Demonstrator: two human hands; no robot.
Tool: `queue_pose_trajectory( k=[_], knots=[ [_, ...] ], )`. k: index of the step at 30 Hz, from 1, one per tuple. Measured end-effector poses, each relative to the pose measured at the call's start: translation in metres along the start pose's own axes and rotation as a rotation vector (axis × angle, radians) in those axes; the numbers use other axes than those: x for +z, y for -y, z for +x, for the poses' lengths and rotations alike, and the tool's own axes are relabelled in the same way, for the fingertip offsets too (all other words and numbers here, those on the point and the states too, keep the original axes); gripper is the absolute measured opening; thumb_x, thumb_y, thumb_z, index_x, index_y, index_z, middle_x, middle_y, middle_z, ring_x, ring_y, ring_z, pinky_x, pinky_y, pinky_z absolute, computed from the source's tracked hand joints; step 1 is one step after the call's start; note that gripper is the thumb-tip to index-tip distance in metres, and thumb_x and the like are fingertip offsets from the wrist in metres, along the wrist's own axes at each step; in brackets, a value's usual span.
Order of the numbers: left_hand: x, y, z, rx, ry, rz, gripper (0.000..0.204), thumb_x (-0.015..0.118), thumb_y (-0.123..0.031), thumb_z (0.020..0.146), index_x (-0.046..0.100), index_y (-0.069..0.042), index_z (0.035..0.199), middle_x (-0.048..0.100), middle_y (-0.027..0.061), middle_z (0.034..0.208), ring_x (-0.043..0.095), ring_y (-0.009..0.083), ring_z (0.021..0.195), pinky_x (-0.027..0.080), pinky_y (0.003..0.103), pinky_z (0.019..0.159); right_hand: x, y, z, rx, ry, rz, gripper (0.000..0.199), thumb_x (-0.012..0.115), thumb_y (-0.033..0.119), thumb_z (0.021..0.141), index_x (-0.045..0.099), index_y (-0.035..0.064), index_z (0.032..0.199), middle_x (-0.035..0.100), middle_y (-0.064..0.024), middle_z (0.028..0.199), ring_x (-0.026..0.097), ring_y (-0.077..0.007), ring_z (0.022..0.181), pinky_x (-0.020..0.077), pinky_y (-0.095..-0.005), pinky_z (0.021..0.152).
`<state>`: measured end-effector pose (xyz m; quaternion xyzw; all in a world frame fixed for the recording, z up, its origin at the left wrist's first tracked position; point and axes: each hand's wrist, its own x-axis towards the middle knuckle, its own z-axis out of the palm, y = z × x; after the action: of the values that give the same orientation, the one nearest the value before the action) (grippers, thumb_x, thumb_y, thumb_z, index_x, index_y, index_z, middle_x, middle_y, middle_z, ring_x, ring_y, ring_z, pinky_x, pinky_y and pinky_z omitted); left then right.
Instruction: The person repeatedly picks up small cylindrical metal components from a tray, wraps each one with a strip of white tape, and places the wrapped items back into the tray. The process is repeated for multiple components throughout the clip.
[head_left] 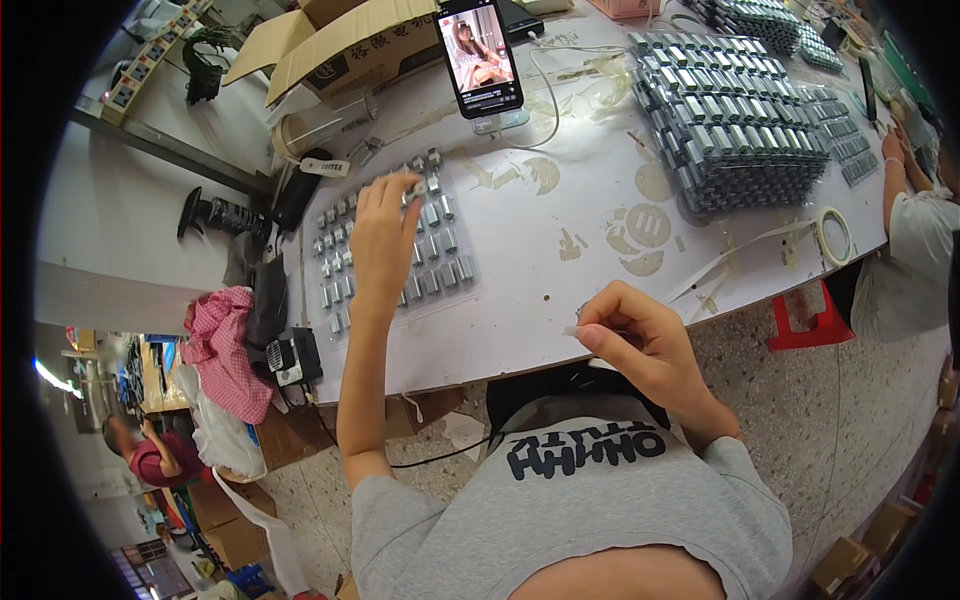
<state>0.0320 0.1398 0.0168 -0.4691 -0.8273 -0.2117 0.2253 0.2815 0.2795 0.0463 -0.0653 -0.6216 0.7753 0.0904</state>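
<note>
The left hand pinches a small metal part at the far edge of the rows of parts on the tabletop; the right hand, near, pinches a pale strip, its detail too small to make out.

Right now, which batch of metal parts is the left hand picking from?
The left hand touches the small flat batch at the table's left; the big stacked batch sits far right, untouched.
</note>
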Motion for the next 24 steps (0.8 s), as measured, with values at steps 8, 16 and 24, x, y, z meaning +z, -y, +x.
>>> queue_pose_trajectory(
  k=[8, 16, 24],
  knots=[
    [0.051, 0.001, 0.093, -0.222, 0.395, -0.628, 0.022, 0.056, -0.012, 0.080, 0.054, -0.009, 0.102, 0.060, 0.0053, 0.096, 0.055, 0.0110, 0.059, 0.044, 0.024, 0.056, -0.002, -0.004, -0.001, -0.010, 0.026, 0.023, 0.010, 0.052, 0.010, 0.086, 0.050, -0.0002, 0.087, 0.051, 0.0013, 0.075, 0.045, -0.0023, 0.069, 0.0367, -0.0171, 0.061],
    [0.075, 0.028, 0.117, -0.125, 0.075, -0.593, 0.021, 0.058, -0.012, 0.078, 0.056, -0.007, 0.099, 0.038, 0.0129, 0.132, 0.052, 0.0095, 0.051, 0.045, 0.023, 0.054, -0.009, -0.002, 0.002, -0.002, -0.003, 0.036, 0.011, 0.053, 0.010, 0.086, 0.050, -0.0003, 0.087, 0.051, 0.0010, 0.076, 0.045, -0.0024, 0.069, 0.0367, -0.0173, 0.061],
    [-0.004, -0.032, 0.061, -0.144, 0.117, -0.922, 0.019, 0.051, -0.012, 0.086, 0.053, -0.004, 0.103, 0.058, 0.0057, 0.094, 0.050, 0.0056, 0.065, 0.042, 0.019, 0.060, -0.004, -0.005, 0.003, -0.020, -0.046, 0.023, 0.010, 0.052, 0.010, 0.086, 0.050, 0.0004, 0.087, 0.049, 0.0028, 0.076, 0.043, -0.0010, 0.068, 0.0350, -0.0158, 0.060]
  ],
)
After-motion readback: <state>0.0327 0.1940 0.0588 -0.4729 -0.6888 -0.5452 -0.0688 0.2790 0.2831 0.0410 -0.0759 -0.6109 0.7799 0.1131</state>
